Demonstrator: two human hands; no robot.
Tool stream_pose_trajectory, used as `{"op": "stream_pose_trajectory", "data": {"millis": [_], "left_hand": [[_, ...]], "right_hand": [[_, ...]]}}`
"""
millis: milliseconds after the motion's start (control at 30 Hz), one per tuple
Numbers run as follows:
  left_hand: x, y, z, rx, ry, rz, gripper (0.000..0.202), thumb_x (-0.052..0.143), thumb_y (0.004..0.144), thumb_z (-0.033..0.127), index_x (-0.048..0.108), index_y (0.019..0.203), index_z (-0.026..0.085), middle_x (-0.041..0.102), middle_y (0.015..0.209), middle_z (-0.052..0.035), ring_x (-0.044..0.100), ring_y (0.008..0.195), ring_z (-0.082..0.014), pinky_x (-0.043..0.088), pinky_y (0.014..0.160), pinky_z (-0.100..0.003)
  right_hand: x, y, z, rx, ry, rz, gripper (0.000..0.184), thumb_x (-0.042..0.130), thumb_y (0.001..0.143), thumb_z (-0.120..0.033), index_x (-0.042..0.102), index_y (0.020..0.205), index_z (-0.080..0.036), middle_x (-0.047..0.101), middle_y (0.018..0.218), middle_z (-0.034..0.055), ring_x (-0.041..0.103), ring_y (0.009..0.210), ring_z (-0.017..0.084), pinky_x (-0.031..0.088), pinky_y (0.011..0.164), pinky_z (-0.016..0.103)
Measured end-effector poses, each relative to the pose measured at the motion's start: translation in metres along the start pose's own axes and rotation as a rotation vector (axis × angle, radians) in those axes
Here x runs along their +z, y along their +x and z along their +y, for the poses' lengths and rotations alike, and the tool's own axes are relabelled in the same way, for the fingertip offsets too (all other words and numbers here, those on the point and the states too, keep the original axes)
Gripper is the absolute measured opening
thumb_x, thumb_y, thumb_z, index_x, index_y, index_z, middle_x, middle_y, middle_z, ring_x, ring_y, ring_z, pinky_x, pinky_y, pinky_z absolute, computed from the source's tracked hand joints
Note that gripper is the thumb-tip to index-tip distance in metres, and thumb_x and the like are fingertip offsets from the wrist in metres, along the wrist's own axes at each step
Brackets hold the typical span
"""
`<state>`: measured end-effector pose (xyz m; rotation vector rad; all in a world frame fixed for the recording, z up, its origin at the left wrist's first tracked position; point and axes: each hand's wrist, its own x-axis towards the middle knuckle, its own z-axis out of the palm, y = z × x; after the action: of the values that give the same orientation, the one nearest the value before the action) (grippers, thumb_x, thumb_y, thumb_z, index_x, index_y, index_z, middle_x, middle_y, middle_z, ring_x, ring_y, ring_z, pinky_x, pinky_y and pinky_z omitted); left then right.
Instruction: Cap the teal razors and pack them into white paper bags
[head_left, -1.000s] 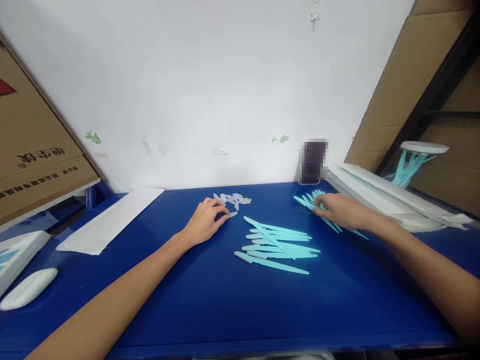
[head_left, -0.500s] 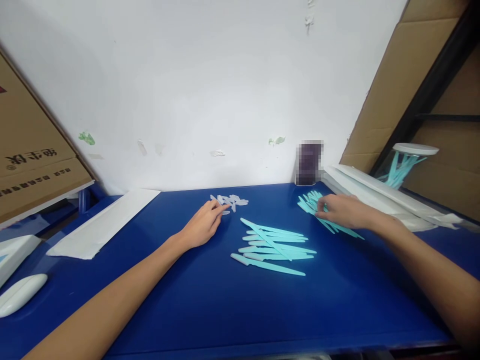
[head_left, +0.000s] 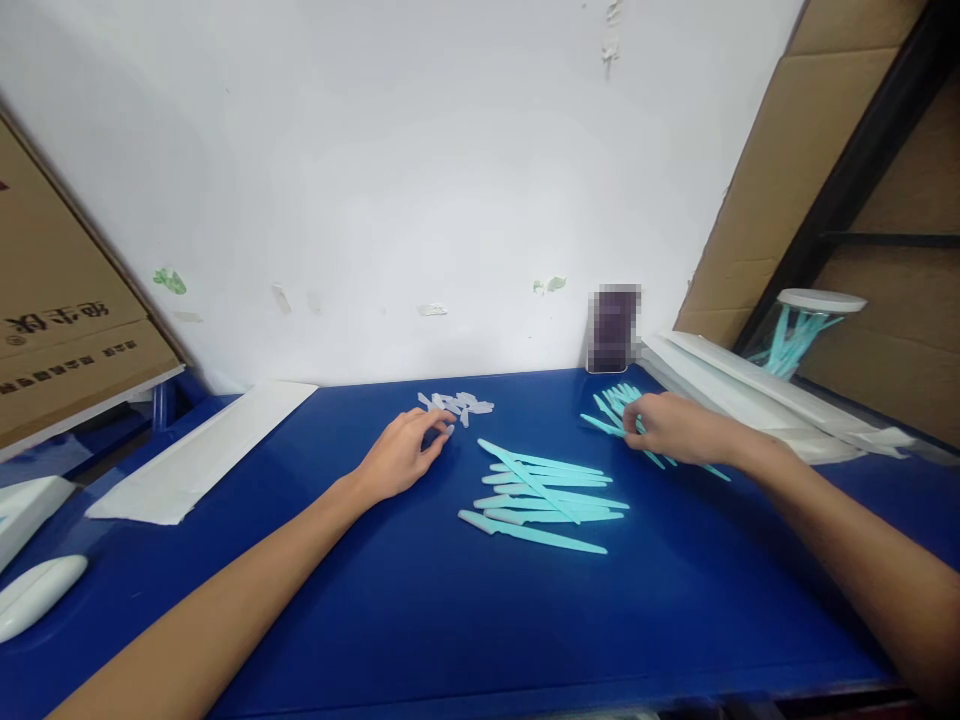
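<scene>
My left hand [head_left: 403,452] lies on the blue table [head_left: 420,600], its thumb and forefinger pinched on a small clear cap [head_left: 448,430], just in front of a little heap of clear caps [head_left: 456,403]. My right hand [head_left: 673,426] is closed on a thin teal plastic stick [head_left: 601,424], whose tip pokes out to the left. It sits over a loose pile of teal sticks [head_left: 621,397] at the back right. Between my hands lies a row of several teal sticks [head_left: 544,490] side by side.
A long white box [head_left: 202,450] lies at the left, with a white oval object [head_left: 37,590] nearer me and a cardboard carton [head_left: 60,330] behind. White trays [head_left: 750,400] and a holder of teal sticks [head_left: 795,335] are at the right. A blurred dark object [head_left: 613,328] leans on the wall.
My left hand reached into the cap heap and drew back slightly with a cap. My right hand closed on one stick and pulled it a little clear of the pile.
</scene>
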<state>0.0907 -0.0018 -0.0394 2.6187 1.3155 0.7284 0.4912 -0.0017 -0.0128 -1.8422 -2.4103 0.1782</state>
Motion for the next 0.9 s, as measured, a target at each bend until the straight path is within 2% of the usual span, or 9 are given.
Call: {"op": "stream_pose_trajectory", "data": {"millis": [67, 167, 267, 367, 433, 533, 700, 833, 900], "left_hand": [[0.0, 0.0, -0.001, 0.011, -0.015, -0.004, 0.027, 0.047, 0.098, 0.032, 0.062, 0.118, 0.024, 0.071, 0.106, -0.0041, 0.062, 0.099, -0.0226, 0.046, 0.088, -0.037], [-0.002, 0.002, 0.0, -0.002, -0.057, 0.02, 0.021, 0.051, 0.096, 0.034, 0.068, 0.1, 0.023, 0.072, 0.104, -0.0035, 0.062, 0.099, -0.0229, 0.047, 0.088, -0.036], [-0.003, 0.004, 0.003, -0.09, -0.143, 0.069, 0.022, 0.056, 0.094, 0.038, 0.069, 0.094, 0.021, 0.072, 0.097, -0.0038, 0.064, 0.092, -0.0215, 0.049, 0.084, -0.033], [-0.001, 0.006, 0.005, -0.112, -0.163, 0.014, 0.033, 0.048, 0.098, 0.037, 0.063, 0.121, 0.021, 0.07, 0.088, -0.0034, 0.063, 0.081, -0.019, 0.049, 0.075, -0.03], [0.0, 0.006, 0.005, -0.051, -0.036, -0.053, 0.044, 0.037, 0.101, 0.034, 0.05, 0.142, 0.023, 0.066, 0.093, -0.0055, 0.059, 0.083, -0.0205, 0.048, 0.078, -0.033], [0.001, 0.008, 0.006, 0.006, 0.191, -0.168, 0.051, 0.027, 0.102, 0.027, 0.042, 0.15, 0.025, 0.061, 0.103, -0.0099, 0.054, 0.089, -0.0238, 0.044, 0.083, -0.039], [-0.002, 0.007, 0.008, 0.001, 0.245, -0.205, 0.047, 0.029, 0.1, 0.026, 0.054, 0.139, 0.021, 0.059, 0.103, -0.011, 0.053, 0.093, -0.0265, 0.042, 0.084, -0.042], [-0.003, 0.003, 0.008, 0.024, 0.084, -0.137, 0.038, 0.034, 0.102, 0.031, 0.067, 0.118, 0.021, 0.063, 0.1, -0.0089, 0.055, 0.096, -0.025, 0.043, 0.085, -0.039], [-0.003, 0.002, 0.007, 0.03, 0.007, -0.076, 0.038, 0.034, 0.103, 0.032, 0.067, 0.118, 0.02, 0.062, 0.096, -0.0078, 0.057, 0.091, -0.0225, 0.045, 0.082, -0.036]], "right_hand": [[0.001, 0.0, -0.004, -0.028, -0.013, 0.044, 0.014, 0.059, 0.081, -0.03, 0.068, 0.078, -0.02, 0.069, 0.075, 0.0072, 0.063, 0.069, 0.023, 0.041, 0.061, 0.032], [0.001, 0.0, -0.017, -0.12, -0.015, 0.197, 0.019, 0.05, 0.088, -0.034, 0.061, 0.084, -0.019, 0.068, 0.091, 0.0095, 0.062, 0.081, 0.023, 0.043, 0.072, 0.035], [0.002, -0.003, -0.034, -0.191, 0.04, 0.325, 0.022, 0.042, 0.095, -0.038, 0.054, 0.091, -0.02, 0.066, 0.092, 0.0084, 0.061, 0.08, 0.022, 0.042, 0.071, 0.034], [0.004, -0.007, -0.049, -0.221, 0.126, 0.301, 0.021, 0.036, 0.1, -0.04, 0.047, 0.096, -0.022, 0.065, 0.081, 0.0041, 0.06, 0.073, 0.021, 0.04, 0.066, 0.032], [0.006, -0.008, -0.055, -0.249, 0.166, 0.277, 0.021, 0.034, 0.101, -0.041, 0.046, 0.098, -0.023, 0.064, 0.077, 0.0024, 0.059, 0.068, 0.02, 0.039, 0.064, 0.031], [0.012, -0.008, -0.06, -0.285, 0.182, 0.289, 0.023, 0.034, 0.102, -0.041, 0.048, 0.103, -0.022, 0.065, 0.079, 0.0031, 0.059, 0.068, 0.02, 0.039, 0.064, 0.031], [0.023, -0.004, -0.065, -0.241, 0.266, 0.384, 0.026, 0.038, 0.101, -0.042, 0.054, 0.108, -0.023, 0.069, 0.089, 0.0048, 0.061, 0.072, 0.02, 0.041, 0.065, 0.031], [0.028, -0.006, -0.069, -0.211, 0.492, 0.636, 0.025, 0.043, 0.099, -0.044, 0.056, 0.104, -0.022, 0.067, 0.09, 0.0053, 0.06, 0.072, 0.019, 0.043, 0.067, 0.031], [0.028, -0.009, -0.07, -0.225, 0.615, 0.738, 0.024, 0.045, 0.099, -0.043, 0.056, 0.1, -0.022, 0.064, 0.084, 0.0043, 0.059, 0.074, 0.019, 0.044, 0.068, 0.031]]}}
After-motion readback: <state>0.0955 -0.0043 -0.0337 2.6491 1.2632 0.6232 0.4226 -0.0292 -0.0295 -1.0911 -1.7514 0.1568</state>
